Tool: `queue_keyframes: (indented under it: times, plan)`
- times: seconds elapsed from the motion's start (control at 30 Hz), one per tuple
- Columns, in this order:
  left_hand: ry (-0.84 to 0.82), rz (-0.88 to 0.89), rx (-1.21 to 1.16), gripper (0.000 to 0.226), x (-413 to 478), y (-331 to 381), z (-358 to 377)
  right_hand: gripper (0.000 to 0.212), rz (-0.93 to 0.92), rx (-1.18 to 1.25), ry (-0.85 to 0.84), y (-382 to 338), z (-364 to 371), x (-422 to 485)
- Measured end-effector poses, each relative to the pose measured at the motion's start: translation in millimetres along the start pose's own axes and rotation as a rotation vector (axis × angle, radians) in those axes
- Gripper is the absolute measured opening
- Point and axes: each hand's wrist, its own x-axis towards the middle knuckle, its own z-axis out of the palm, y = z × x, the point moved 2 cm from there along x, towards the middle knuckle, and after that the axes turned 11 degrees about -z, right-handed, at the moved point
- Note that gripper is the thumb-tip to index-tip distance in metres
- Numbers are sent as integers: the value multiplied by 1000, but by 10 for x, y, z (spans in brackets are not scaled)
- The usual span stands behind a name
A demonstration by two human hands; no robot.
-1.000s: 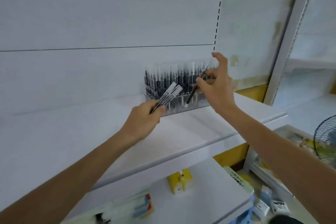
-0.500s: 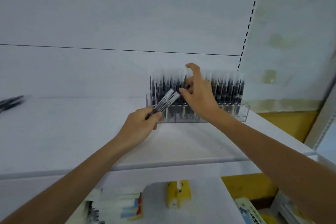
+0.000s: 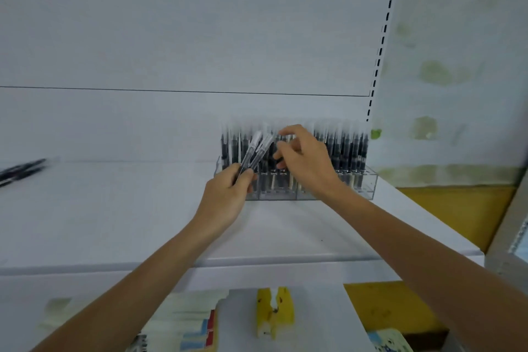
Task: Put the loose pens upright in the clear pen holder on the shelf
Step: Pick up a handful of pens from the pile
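**Inspector:** What lay at the far left?

**Technician:** Several dark loose pens (image 3: 21, 170) lay flat on the white shelf (image 3: 114, 223), well apart from both hands. Blur prevented a count. Below the shelf edge, a stack of printed paper packs (image 3: 185, 323) sat on a lower level.

**Inspector:** Condition of the left hand?

**Technician:** The left hand (image 3: 228, 194) was clenched round the lower ends of a small bundle of held pens (image 3: 257, 148). The bundle was tilted up and to the right, with its clear caps in front of the left part of the holder.

**Inspector:** Anything below that point?

**Technician:** A yellow object (image 3: 274, 311) lay on the lower level, to the right of the paper packs.

**Inspector:** Condition of the right hand?

**Technician:** The right hand (image 3: 305, 163) was in front of the middle of the holder. Its fingers were curled, with the fingertips just beside the caps of the bundle. Whether it pinched a pen could not be determined.

**Inspector:** Location of the holder?

**Technician:** The clear pen holder (image 3: 368, 186) stood at the back of the shelf, against the rear panel and right of centre. It held rows of stored pens (image 3: 343, 148), upright, with dark barrels and pale caps. A slotted upright (image 3: 383, 37) rose just to its right.
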Motion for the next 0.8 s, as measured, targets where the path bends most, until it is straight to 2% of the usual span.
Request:
queue_keyframes:
  times: [0.1,0.27,0.4,0.53,0.8]
  plan:
    - [-24,7,-1,25,12,56,134,32,30,116,-88,-45,45,-77]
    - [-100,1,-71,23,4,67,258,44,53,246,62,-21,-17,-60]
    - [-126,8,-31,24,-23,0,250,42,22,316,205,-91,-190,56]
    - [-70,17,53,21,9,-99,167,41,-31,298,300,-119,-381,224]
    - [16,-3,103,21,-7,-118,51,49,-189,79,234,-45,-365,259]
